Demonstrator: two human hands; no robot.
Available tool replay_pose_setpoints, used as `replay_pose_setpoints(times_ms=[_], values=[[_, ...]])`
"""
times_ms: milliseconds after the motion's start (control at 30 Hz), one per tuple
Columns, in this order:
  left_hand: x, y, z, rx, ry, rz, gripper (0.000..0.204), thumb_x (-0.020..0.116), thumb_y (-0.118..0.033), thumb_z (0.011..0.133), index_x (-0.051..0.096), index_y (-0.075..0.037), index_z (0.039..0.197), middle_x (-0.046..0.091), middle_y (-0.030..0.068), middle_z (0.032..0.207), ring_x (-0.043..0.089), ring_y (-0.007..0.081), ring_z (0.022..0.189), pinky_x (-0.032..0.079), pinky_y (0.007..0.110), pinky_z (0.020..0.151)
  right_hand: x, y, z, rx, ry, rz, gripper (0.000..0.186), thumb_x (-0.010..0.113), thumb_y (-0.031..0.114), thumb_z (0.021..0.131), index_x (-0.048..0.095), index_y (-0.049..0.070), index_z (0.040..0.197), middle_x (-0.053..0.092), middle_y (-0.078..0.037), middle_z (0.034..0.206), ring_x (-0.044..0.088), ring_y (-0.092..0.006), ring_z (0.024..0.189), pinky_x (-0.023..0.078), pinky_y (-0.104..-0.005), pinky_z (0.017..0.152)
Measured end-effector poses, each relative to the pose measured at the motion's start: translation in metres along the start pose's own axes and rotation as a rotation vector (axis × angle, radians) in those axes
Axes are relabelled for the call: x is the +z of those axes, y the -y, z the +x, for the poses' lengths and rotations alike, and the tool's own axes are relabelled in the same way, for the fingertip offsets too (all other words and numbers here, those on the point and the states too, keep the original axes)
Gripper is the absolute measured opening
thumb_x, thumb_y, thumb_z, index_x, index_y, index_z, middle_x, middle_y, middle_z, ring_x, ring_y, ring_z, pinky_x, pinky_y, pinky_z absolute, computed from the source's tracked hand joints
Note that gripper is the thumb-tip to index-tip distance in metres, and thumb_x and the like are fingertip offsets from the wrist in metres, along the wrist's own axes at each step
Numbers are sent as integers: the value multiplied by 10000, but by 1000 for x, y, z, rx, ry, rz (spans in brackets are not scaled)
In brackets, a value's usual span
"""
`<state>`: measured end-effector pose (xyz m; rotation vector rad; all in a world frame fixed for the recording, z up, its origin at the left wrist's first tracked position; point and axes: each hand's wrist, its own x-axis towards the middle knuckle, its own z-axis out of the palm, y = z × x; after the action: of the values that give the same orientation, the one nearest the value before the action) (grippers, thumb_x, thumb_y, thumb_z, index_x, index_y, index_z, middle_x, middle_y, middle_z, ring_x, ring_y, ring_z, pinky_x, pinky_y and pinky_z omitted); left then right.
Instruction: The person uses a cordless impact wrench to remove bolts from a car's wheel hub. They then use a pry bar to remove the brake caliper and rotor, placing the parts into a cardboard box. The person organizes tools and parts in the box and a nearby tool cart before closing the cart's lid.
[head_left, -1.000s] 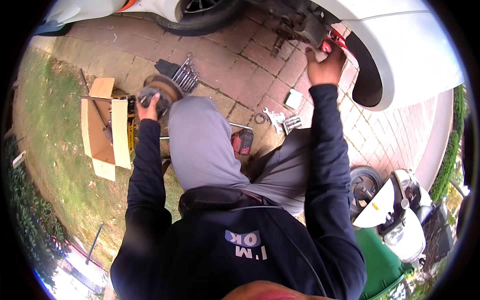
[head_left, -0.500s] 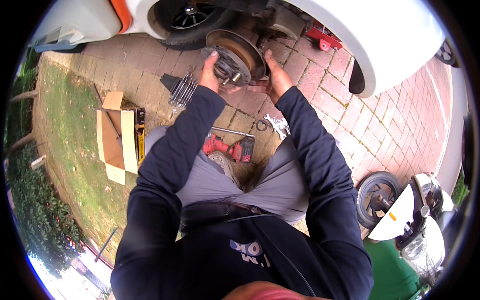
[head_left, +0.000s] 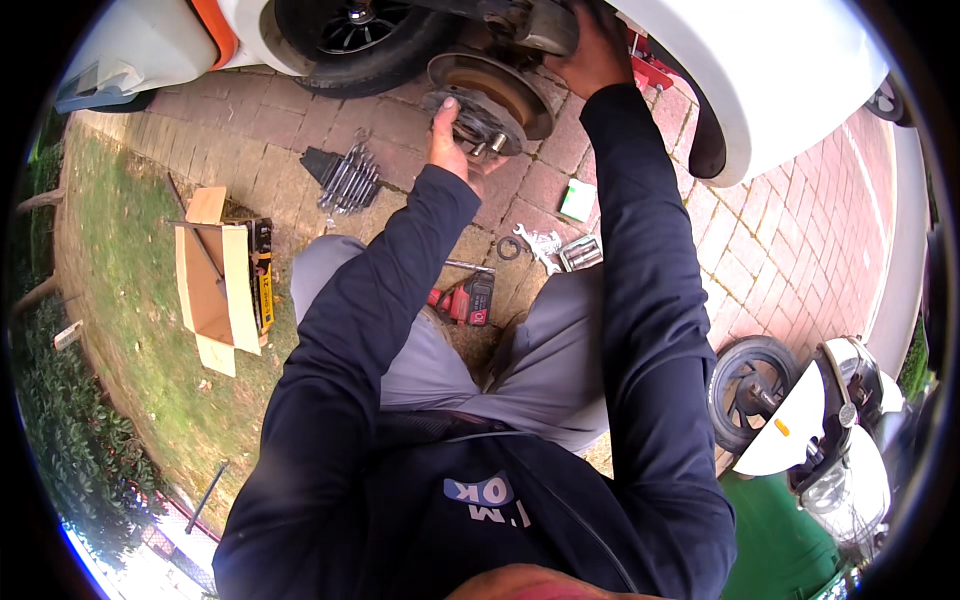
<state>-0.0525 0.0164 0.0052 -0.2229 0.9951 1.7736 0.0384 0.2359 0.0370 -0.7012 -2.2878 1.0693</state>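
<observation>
My left hand (head_left: 452, 148) grips the near left side of a rusty, round brake drum (head_left: 505, 85), thumb on top and fingers underneath. Bolts stick out of the drum's dark near face, and the piece is tilted below the vehicle's underside. Up beside a grey metal housing (head_left: 546, 30) under the white bodywork is my right hand (head_left: 592, 58). Its fingers are mostly hidden in shadow there, so their grip does not show. A black-tyred wheel (head_left: 365, 50) stands just left of the drum.
Wrenches (head_left: 350, 180) lie left on the paving, with a red power tool (head_left: 465, 300) between my legs. Right of it are a black ring (head_left: 509, 247), silver tools (head_left: 541, 245) and a small green-and-white box (head_left: 578, 200). A red jack (head_left: 652, 74) and an open carton (head_left: 222, 285) flank the work area.
My right hand has let go of the drum's right side and moved up to the grey housing. The left hand keeps its hold, and the drum has shifted slightly right in view.
</observation>
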Motion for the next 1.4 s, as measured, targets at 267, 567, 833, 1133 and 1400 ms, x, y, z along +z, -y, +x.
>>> replay_pose_setpoints(times_ms=[267, 567, 833, 1133, 1400], values=[[-10, -7, -2, 42, 4, 91, 688, 663, -587, 817, 506, -133, 1310, 588, 111, 1259, 589, 298, 1143, 459, 563, 974, -4, 39, -2, 76, -77, -511, 988, 817, 305, 672, 332, -11, 1472, 432, -308, 1433, 392, -420, 1362, 317, -463, 1147], [-4, -7, -7, 22, -6, 61, 622, 636, -572, 847, 533, -131, 1273, 614, 107, 1227, 612, 292, 1105, 473, 556, 955, -3, 34, 2, -30, -230, -442, 821, 867, 294, 605, 513, 92, 1318, 499, -195, 1318, 470, -407, 1239, 421, -489, 1041], [2, -9, -19, 66, -16, 65, 605, 637, -547, 851, 511, -161, 1300, 602, 102, 1220, 609, 292, 1108, 508, 545, 893, 12, 76, 33, -35, -419, -431, 715, 846, 250, 677, 558, 35, 1295, 588, -259, 1263, 526, -448, 1193, 450, -471, 1014], [0, -10, -18, 146, -67, 71, 654, 710, -495, 815, 448, -164, 1316, 554, 93, 1261, 629, 277, 1041, 546, 501, 833, 20, 87, 49, 40, -239, -660, 657, 796, 338, 751, 563, 7, 1269, 609, -282, 1200, 573, -435, 1124, 472, -480, 973], [14, -3, -14, 173, -81, 60, 700, 761, -437, 791, 386, -191, 1328, 538, 69, 1264, 573, 255, 1126, 533, 503, 806, 19, -38, 112, 178, 0, 157, 646, 754, 351, 789, 540, -3, 1285, 589, -291, 1246, 567, -445, 1153, 462, -483, 979]])
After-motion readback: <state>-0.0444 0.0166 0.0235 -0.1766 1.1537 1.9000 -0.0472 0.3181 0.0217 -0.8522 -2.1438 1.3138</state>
